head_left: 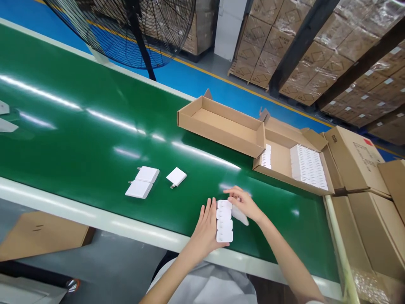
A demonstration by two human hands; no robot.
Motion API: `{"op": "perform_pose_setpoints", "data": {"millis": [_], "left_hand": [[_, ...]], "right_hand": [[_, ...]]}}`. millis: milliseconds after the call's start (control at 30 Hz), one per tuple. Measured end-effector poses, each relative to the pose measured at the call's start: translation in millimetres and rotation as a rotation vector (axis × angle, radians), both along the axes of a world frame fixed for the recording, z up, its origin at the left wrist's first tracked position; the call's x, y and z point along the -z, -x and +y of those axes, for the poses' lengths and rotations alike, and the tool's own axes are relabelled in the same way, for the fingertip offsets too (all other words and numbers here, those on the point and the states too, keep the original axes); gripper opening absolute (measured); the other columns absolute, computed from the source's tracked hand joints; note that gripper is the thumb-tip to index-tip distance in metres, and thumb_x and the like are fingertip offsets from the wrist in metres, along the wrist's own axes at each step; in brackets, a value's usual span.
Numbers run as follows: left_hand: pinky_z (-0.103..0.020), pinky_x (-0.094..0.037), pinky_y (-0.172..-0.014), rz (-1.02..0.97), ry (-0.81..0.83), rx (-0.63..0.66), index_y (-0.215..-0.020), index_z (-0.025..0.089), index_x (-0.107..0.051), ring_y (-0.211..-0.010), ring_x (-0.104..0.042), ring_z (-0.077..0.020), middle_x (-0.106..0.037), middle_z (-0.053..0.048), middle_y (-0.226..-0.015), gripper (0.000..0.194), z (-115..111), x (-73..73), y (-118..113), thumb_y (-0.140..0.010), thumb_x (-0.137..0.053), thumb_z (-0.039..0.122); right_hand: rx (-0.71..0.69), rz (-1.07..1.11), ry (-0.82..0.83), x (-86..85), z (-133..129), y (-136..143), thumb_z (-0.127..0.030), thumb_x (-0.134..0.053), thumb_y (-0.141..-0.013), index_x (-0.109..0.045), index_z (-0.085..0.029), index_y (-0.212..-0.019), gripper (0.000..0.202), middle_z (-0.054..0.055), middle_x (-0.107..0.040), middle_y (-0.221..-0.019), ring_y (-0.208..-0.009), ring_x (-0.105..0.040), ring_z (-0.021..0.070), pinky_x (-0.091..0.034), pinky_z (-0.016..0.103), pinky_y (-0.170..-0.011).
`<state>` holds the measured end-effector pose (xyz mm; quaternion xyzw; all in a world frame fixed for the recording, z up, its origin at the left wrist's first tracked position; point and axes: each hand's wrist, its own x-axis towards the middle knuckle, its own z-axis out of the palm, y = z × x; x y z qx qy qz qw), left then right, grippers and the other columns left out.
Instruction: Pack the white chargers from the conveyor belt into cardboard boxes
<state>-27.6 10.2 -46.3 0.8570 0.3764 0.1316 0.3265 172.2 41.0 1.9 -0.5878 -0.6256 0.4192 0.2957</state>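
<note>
My left hand [206, 228] lies along the left side of a short row of white plastic units [224, 223], thumb at the near end, gripping them together on the green belt. On the row's right side, my right hand [243, 203] has its fingers bent over another flat white unit [239, 214], partly hidden under the hand. Left of my hands, a single white unit [176, 177] with a short plug-like tab lies flat. Farther left, two more white units [142, 182] lie touching each other, their tabs pointing left.
An empty-looking cardboard tray [221, 131] overlaps an open carton [294, 179] holding rows of white units at the belt's far right. Stacked cartons [357, 160] stand at the right end. A large fan [142, 33] rises beyond the green belt [79, 139]. White pieces [6, 124] show at far left.
</note>
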Motion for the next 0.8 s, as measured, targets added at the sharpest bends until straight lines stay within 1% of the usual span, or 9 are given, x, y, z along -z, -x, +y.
{"op": "perform_pose_setpoints", "data": {"millis": [133, 200, 267, 333, 367, 433, 533, 667, 800], "left_hand": [[-0.065, -0.019, -0.109, 0.000, 0.022, 0.066, -0.138, 0.014, 0.034, -0.140, 0.001, -0.0409, -0.006, -0.030, -0.152, 0.140, 4, -4.7, -17, -0.061, -0.079, 0.043], [-0.066, -0.018, -0.109, 0.005, 0.027, 0.090, -0.138, 0.014, 0.034, -0.140, 0.002, -0.0410, -0.006, -0.031, -0.152, 0.139, 5, -5.8, -25, -0.062, -0.079, 0.042], [-0.066, -0.016, -0.110, 0.009, 0.023, 0.100, -0.139, 0.013, 0.032, -0.140, 0.003, -0.0409, -0.006, -0.031, -0.152, 0.138, 4, -5.2, -31, -0.062, -0.079, 0.041], [-0.066, -0.016, -0.110, 0.010, 0.007, 0.104, -0.139, 0.012, 0.031, -0.140, 0.004, -0.0406, -0.005, -0.032, -0.152, 0.138, 1, -3.1, -35, -0.061, -0.080, 0.039], [-0.065, -0.016, -0.110, 0.008, -0.003, 0.102, -0.139, 0.012, 0.031, -0.140, 0.003, -0.0403, -0.005, -0.032, -0.152, 0.138, 0, -1.9, -37, -0.060, -0.080, 0.037], [-0.065, -0.016, -0.110, -0.006, -0.018, 0.096, -0.139, 0.012, 0.030, -0.140, 0.002, -0.0398, -0.007, -0.032, -0.152, 0.138, -3, 0.6, -41, -0.059, -0.080, 0.034], [-0.066, -0.017, -0.109, -0.042, -0.021, 0.088, -0.141, 0.012, 0.025, -0.140, 0.000, -0.0398, -0.010, -0.032, -0.151, 0.134, -6, 2.6, -46, -0.061, -0.079, 0.036], [-0.066, -0.018, -0.109, -0.064, -0.013, 0.088, -0.144, 0.010, 0.016, -0.140, -0.002, -0.0395, -0.012, -0.032, -0.151, 0.126, -11, 2.8, -54, -0.061, -0.076, 0.033], [-0.067, -0.017, -0.109, -0.064, -0.013, 0.077, -0.145, 0.009, 0.009, -0.140, -0.005, -0.0410, -0.014, -0.032, -0.151, 0.119, -16, 4.2, -64, -0.061, -0.074, 0.028]], "right_hand": [[0.198, 0.143, -0.117, -7.6, -16, -31, -0.022, -0.045, -0.082, -0.069, -0.021, -0.085, 0.024, 0.006, -0.062, -0.098, -0.082, -0.059, 0.0182, -0.047, 0.032, -0.070], [0.287, 0.105, -0.183, -16.3, -23, -47, -0.018, -0.041, -0.080, -0.068, -0.021, -0.072, 0.028, 0.005, -0.063, -0.085, -0.072, -0.059, 0.0175, -0.047, 0.031, -0.064], [0.311, -0.020, -0.235, -26.9, -30, -54, -0.018, -0.038, -0.083, -0.069, -0.021, -0.075, 0.032, 0.004, -0.063, -0.078, -0.067, -0.059, 0.0175, -0.047, 0.032, -0.063], [0.199, -0.203, -0.216, -36.8, -38, -52, -0.027, -0.043, -0.086, -0.068, -0.023, -0.105, 0.031, 0.006, -0.066, -0.098, -0.082, -0.064, 0.0209, -0.049, 0.035, -0.071], [0.095, -0.305, -0.175, -40.3, -41, -48, -0.034, -0.050, -0.085, -0.058, -0.024, -0.123, 0.040, 0.008, -0.062, -0.117, -0.095, -0.063, 0.0241, -0.050, 0.038, -0.078], [-0.115, -0.481, -0.075, -42.8, -49, -37, -0.048, -0.066, -0.074, -0.030, -0.027, -0.145, 0.083, 0.013, -0.039, -0.146, -0.114, -0.056, 0.0310, -0.049, 0.042, -0.084], [-0.307, -0.614, 0.020, -36.2, -59, -25, -0.056, -0.076, -0.059, -0.011, -0.025, -0.150, 0.116, 0.019, -0.019, -0.154, -0.118, -0.053, 0.0378, -0.049, 0.044, -0.083], [-0.338, -0.669, 0.043, -26.2, -66, -19, -0.050, -0.081, -0.051, -0.009, -0.020, -0.150, 0.127, 0.027, -0.015, -0.153, -0.117, -0.053, 0.0412, -0.050, 0.045, -0.080], [-0.348, -0.741, 0.045, -28.7, -69, -15, -0.040, -0.084, -0.045, -0.015, -0.021, -0.149, 0.125, 0.029, -0.021, -0.149, -0.104, -0.060, 0.0404, -0.052, 0.042, -0.071]]}}
